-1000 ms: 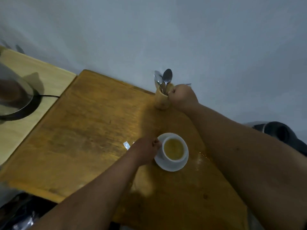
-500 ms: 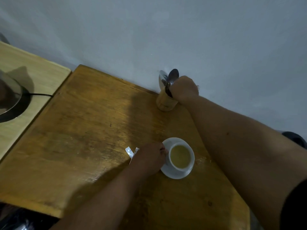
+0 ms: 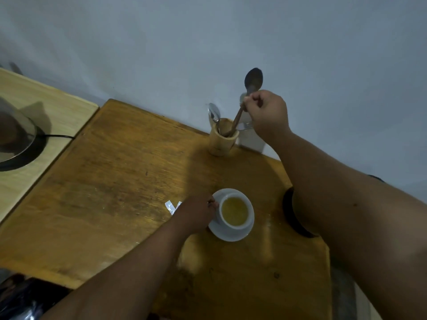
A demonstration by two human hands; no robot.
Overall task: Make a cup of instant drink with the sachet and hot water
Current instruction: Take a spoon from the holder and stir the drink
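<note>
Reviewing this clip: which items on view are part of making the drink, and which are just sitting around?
In use:
- cup of yellowish liquid on its saucer, left hand at its side
- spoon gripped by the right hand, handle end in the wooden holder
- torn sachet by the left hand
- kettle, far left

Lying about:
- other cutlery in the holder
- table
</note>
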